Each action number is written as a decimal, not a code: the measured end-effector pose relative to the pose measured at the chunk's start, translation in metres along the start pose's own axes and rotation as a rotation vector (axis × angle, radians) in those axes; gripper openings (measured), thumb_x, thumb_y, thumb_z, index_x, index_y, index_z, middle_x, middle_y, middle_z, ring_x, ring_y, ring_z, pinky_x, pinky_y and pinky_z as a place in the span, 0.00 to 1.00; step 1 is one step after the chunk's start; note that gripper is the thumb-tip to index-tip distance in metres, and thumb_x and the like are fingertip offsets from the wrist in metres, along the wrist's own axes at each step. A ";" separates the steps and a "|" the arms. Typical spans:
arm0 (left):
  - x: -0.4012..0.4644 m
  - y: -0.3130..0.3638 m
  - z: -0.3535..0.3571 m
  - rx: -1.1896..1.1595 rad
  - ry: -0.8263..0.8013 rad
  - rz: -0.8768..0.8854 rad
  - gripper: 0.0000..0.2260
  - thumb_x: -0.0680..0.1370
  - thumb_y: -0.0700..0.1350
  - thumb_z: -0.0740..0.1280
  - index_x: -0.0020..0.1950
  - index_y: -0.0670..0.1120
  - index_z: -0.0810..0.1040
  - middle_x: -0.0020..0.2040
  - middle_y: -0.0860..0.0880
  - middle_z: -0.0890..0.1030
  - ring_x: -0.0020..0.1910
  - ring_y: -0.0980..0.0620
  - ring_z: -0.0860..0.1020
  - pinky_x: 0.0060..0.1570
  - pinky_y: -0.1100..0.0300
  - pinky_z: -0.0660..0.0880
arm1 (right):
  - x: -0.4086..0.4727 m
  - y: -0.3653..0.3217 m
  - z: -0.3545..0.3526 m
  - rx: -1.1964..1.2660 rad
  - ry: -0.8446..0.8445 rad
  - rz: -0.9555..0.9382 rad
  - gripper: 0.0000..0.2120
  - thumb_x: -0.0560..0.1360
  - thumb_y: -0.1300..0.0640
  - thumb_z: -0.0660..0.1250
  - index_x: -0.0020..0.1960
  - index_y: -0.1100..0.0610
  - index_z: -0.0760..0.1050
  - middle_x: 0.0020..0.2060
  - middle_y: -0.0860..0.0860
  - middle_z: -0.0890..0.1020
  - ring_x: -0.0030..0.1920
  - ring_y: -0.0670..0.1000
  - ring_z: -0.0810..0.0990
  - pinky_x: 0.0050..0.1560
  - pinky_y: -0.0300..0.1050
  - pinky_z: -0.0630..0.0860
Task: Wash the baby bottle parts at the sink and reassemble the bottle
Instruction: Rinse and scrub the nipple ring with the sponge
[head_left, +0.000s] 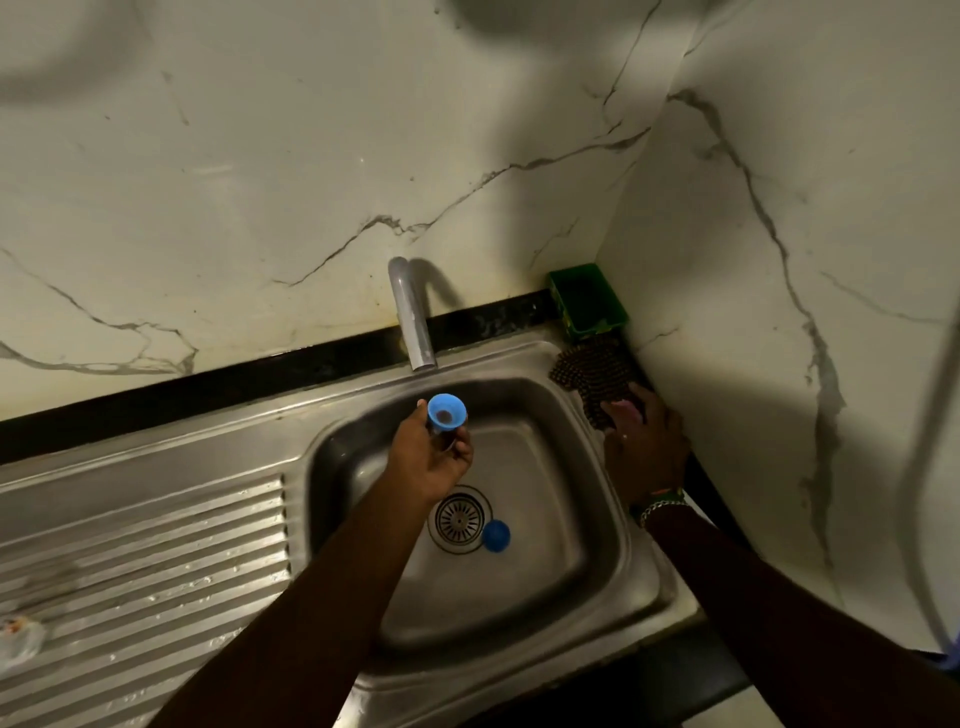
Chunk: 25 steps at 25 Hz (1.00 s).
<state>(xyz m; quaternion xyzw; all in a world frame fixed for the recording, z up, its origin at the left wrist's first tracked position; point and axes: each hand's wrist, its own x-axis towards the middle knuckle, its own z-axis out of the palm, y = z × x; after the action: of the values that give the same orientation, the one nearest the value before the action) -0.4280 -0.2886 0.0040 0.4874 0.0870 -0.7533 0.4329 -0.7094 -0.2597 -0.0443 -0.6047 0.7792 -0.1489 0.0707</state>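
Note:
My left hand (435, 457) holds a blue bottle collar (447, 412) with a nipple in it, raised over the steel sink (644, 571) just below the tap (413, 317). No water runs from the tap. A blue round cap (496, 535) lies in the basin beside the drain strainer (460, 519). My right hand (641, 441) reaches to the sink's back right corner and rests its fingers on a dark knobbly scrubber mat (592, 369). Something pale sits under its fingertips; I cannot tell what it is.
A green plastic tray (587, 299) stands in the corner behind the mat. The ribbed drainboard (145, 551) lies to the left, with a crumpled clear wrapper (18, 636) at its left edge. Marble walls close in behind and on the right.

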 end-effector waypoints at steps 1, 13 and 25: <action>0.001 0.002 0.001 -0.014 -0.008 0.003 0.22 0.82 0.54 0.64 0.69 0.40 0.74 0.48 0.43 0.79 0.37 0.53 0.76 0.34 0.62 0.72 | 0.008 -0.018 -0.004 0.039 0.008 -0.056 0.24 0.71 0.53 0.63 0.66 0.49 0.79 0.72 0.54 0.74 0.65 0.65 0.72 0.60 0.62 0.74; -0.014 0.031 -0.005 -0.054 -0.101 0.025 0.12 0.80 0.47 0.66 0.54 0.40 0.80 0.41 0.44 0.82 0.32 0.53 0.75 0.31 0.63 0.73 | 0.093 -0.231 0.038 0.316 -0.710 -0.398 0.41 0.68 0.38 0.70 0.76 0.51 0.64 0.74 0.58 0.70 0.76 0.60 0.66 0.74 0.60 0.67; -0.008 0.027 0.001 -0.041 -0.112 0.047 0.13 0.80 0.48 0.67 0.59 0.42 0.80 0.48 0.44 0.81 0.36 0.53 0.76 0.36 0.64 0.74 | 0.017 -0.186 -0.020 0.338 -0.198 -0.562 0.11 0.74 0.57 0.64 0.52 0.52 0.84 0.62 0.54 0.78 0.62 0.57 0.72 0.56 0.49 0.76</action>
<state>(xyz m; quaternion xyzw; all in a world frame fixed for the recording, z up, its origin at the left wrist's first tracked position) -0.4076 -0.3016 0.0187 0.4375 0.0664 -0.7670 0.4646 -0.5488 -0.3151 0.0349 -0.7870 0.5358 -0.2303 0.2016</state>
